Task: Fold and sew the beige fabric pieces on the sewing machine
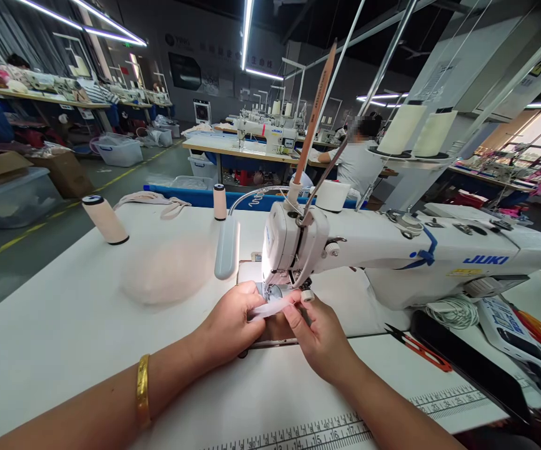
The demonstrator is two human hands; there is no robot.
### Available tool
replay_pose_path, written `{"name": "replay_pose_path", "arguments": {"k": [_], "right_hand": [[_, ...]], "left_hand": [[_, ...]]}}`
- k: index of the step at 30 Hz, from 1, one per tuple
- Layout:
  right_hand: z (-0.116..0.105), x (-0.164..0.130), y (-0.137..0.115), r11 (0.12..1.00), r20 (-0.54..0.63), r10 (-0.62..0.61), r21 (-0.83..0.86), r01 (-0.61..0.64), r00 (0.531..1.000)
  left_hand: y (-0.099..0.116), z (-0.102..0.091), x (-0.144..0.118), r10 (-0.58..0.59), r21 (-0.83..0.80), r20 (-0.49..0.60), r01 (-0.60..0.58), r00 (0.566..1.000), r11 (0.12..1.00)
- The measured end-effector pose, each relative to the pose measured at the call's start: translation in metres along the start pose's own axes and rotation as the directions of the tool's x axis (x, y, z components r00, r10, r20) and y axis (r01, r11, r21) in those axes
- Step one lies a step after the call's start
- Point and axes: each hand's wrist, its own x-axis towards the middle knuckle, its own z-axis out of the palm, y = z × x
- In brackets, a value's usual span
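Note:
A narrow strip of pale, sheer fabric (270,308) stretches between my two hands, just in front of the needle area of a white sewing machine (282,244). My left hand (233,322) is closed on the strip's left end, thumb on top. On the other end, my right hand (315,334) pinches the fabric between thumb and fingers. The machine's lamp lights the strip brightly. Where the fabric meets the presser foot is too small to tell. To the left on the table lies a rounded, pale beige fabric piece (165,272).
Thread cones (105,220) and a grey lamp (227,249) stand left of the machine. Red-handled thread snips (420,349), a black phone (470,365) and orange-handled scissors (540,328) lie right. A ruler strip (317,434) runs along the front edge. A person (357,156) sits beyond.

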Motion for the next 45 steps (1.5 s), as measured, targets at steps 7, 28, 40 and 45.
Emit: {"name": "replay_pose_path", "arguments": {"k": [7,28,40,45], "right_hand": [[0.001,0.002,-0.002,1.000,0.011,0.013,-0.007,-0.013,1.000],[0.002,0.001,-0.002,0.999,-0.014,0.038,0.034,-0.037,0.999],[0.006,0.001,0.001,0.997,-0.051,0.042,0.068,-0.038,0.998],[0.007,-0.001,0.003,0.995,-0.049,0.043,0.090,-0.039,0.998]], "left_hand": [[-0.002,0.002,0.001,0.071,0.001,-0.022,-0.071,0.997,0.998],[-0.008,-0.001,0.001,0.007,0.026,-0.021,-0.007,1.000,1.000],[-0.003,-0.003,0.002,-0.066,0.000,0.022,0.066,0.998,0.998],[-0.002,-0.002,0.003,-0.075,-0.007,0.042,0.076,0.996,0.997]]}}
